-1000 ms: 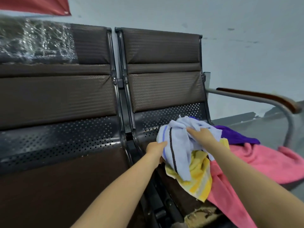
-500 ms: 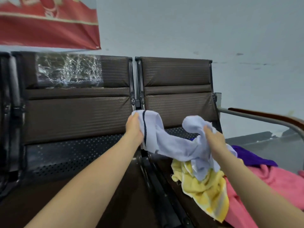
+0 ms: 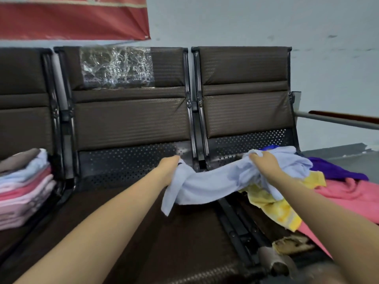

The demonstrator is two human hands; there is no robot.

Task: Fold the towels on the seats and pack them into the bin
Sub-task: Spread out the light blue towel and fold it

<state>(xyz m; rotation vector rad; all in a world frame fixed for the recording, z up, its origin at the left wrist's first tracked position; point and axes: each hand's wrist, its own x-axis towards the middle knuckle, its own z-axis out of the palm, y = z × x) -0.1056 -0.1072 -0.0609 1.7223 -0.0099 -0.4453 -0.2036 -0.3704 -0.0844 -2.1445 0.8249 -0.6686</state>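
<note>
at the left edge of the frame a stack of folded towels (image 3: pixel 24 187) sat on the leftmost seat, pinks and pale blues under a brownish one; half a second before, that seat was out of view, so the head had turned left and dipped. no bin showed anywhere in the picture.

in the middle of the frame the left hand (image 3: pixel 169 168) gripped one end of the light blue towel (image 3: pixel 207 186), fingers curled into the cloth. a moment earlier this hand had held that end up against the backrest; now it had dropped low, over the back of the middle seat (image 3: pixel 184 232), with the forearm stretched straight out from the lower left. the towel had been drawn out sideways into a sagging band across the gap between the two seats, one corner hanging toward the cushion.

right of centre, the right hand (image 3: pixel 264 163) clutched the other, still bunched end, wrist bent down, just above the yellow towel (image 3: pixel 274 208). further right lay the purple towel (image 3: pixel 336 171) and the pink towel (image 3: pixel 352 193), unfolded on the right seat.

judging by this, the blue towel had been pulled off the heap and was about to be spread on the middle seat for folding; several towels remained to do.
</note>
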